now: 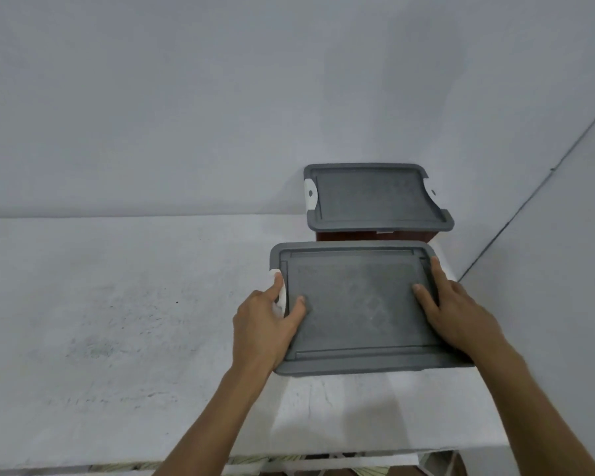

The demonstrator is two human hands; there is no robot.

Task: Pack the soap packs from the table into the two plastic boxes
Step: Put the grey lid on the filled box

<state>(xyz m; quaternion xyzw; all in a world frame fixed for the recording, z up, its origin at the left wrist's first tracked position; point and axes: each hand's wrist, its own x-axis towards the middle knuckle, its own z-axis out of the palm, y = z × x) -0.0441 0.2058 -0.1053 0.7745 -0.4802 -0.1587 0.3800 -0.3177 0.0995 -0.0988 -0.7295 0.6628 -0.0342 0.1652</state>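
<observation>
Two plastic boxes with grey lids stand on the white table at the right. The near box is covered by its lid. My left hand holds its left edge, with the thumb on the lid and a finger on the white latch. My right hand lies flat on the lid's right edge, fingers spread. The far box sits behind it against the wall, its lid on and white latches at both ends; a dark red strip shows below the lid. No soap packs are in sight.
The white table stretches to the left of the boxes. A white wall rises behind, and a second wall closes in at the right. The table's front edge runs along the bottom.
</observation>
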